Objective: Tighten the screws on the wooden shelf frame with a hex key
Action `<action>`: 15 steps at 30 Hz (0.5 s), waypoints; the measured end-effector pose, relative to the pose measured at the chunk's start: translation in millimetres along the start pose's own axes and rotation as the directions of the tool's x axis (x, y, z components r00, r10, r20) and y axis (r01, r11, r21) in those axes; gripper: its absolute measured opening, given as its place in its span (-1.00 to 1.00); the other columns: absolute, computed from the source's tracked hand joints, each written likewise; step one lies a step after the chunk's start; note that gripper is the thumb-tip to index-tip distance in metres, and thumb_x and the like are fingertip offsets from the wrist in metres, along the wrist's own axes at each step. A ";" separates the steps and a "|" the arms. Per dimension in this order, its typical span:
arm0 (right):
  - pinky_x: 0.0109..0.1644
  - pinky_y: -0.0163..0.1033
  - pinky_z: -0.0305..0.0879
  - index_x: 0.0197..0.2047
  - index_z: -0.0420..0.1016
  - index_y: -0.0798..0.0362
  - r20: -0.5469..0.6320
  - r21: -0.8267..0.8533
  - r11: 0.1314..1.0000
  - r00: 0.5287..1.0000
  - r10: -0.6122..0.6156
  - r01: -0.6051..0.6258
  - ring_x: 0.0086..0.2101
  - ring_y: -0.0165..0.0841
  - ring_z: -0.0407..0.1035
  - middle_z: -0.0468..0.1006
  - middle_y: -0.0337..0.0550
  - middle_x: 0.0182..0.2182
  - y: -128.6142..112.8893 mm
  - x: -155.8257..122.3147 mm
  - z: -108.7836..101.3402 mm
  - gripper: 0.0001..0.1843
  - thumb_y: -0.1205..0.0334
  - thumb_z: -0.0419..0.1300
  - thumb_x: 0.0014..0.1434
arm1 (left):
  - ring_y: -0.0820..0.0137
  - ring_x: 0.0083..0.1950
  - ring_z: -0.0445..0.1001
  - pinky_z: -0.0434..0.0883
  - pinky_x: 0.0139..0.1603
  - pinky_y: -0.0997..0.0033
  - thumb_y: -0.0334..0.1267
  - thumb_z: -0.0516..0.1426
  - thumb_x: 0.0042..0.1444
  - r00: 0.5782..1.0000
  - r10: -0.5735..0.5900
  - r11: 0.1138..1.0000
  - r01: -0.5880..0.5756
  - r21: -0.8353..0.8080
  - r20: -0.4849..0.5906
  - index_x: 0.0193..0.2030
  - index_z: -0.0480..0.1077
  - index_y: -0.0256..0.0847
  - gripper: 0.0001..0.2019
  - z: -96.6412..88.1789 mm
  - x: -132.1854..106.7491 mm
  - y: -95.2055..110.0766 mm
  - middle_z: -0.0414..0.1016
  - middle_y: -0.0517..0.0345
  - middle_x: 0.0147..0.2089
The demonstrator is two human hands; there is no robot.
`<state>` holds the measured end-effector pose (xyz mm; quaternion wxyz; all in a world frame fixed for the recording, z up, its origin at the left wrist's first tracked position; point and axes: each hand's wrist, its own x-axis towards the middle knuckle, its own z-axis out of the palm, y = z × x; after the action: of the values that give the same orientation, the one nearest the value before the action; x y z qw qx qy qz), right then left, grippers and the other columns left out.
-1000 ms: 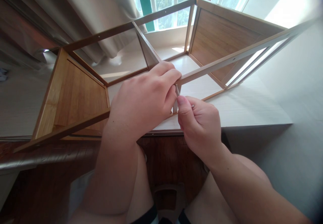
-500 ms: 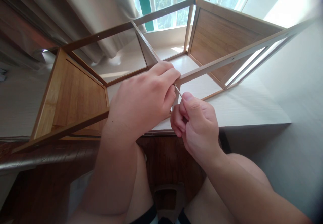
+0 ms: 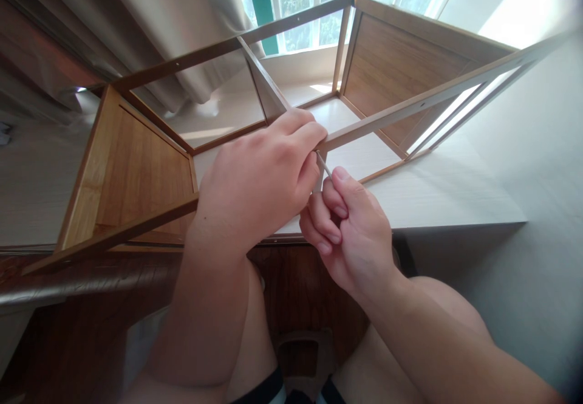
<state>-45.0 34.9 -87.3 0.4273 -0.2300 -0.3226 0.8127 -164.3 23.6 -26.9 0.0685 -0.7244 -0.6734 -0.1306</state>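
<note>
A wooden frame with panelled ends stands on a white ledge. My left hand is closed over its front rail, where the middle divider meets it. Just right of it, my right hand pinches a thin metal rod, like a hex key, between thumb and curled forefinger. The rod slants up to the joint beside my left fingertips. Its tip at the rail and its lower end inside my right fist are hidden.
The white ledge ends at a front edge above my legs. Behind the frame are a beige curtain and a barred window. A pale wall rises on the right. Small holes dot the rails.
My right hand has turned a little at the wrist, its lower fingers swinging left and showing more. The rod remains at the joint. My left hand and the frame look almost unmoved.
</note>
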 end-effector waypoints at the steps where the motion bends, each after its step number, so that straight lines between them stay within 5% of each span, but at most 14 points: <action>1: -0.70 -0.36 -0.10 -0.58 0.00 -0.03 0.000 0.001 1.000 1.000 0.017 -0.017 -0.77 -0.53 -0.06 0.01 -0.45 -0.80 -1.0 -0.2 0.5 -0.41 -0.22 0.06 0.32 | 0.19 0.05 0.54 0.45 -0.03 0.22 -0.29 -0.07 0.32 1.000 0.000 1.000 0.000 0.002 -0.002 0.05 0.47 -0.06 -0.67 0.1 -0.1 0.0 0.52 0.10 0.10; 8: -0.67 -0.35 -0.10 -0.58 -0.07 -0.02 0.023 0.066 0.992 0.994 0.103 -0.104 -0.78 -0.53 -0.10 -0.04 -0.45 -0.80 -6.4 -1.4 -0.8 -0.41 -0.15 0.01 0.36 | 0.19 0.05 0.54 0.45 -0.04 0.22 -0.28 -0.07 0.33 1.000 0.000 1.000 0.000 0.006 0.000 0.03 0.47 -0.05 -0.68 -0.2 -0.5 0.1 0.52 0.11 0.11; 15: -0.69 -0.35 -0.10 -0.59 -0.01 -0.02 -0.033 -0.123 0.992 0.999 -0.007 0.003 -0.76 -0.54 -0.07 0.02 -0.43 -0.79 -11.7 2.0 -4.3 -0.42 -0.09 0.10 0.34 | 0.19 0.07 0.53 0.44 -0.04 0.23 -0.27 -0.07 0.32 1.000 0.004 1.000 -0.004 0.002 -0.009 0.03 0.46 -0.04 -0.68 0.4 -0.4 -0.4 0.51 0.12 0.12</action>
<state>-36.9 42.9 -82.1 0.4197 -0.2687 -0.3652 0.7863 -164.8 23.3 -27.5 0.0724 -0.7252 -0.6717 -0.1329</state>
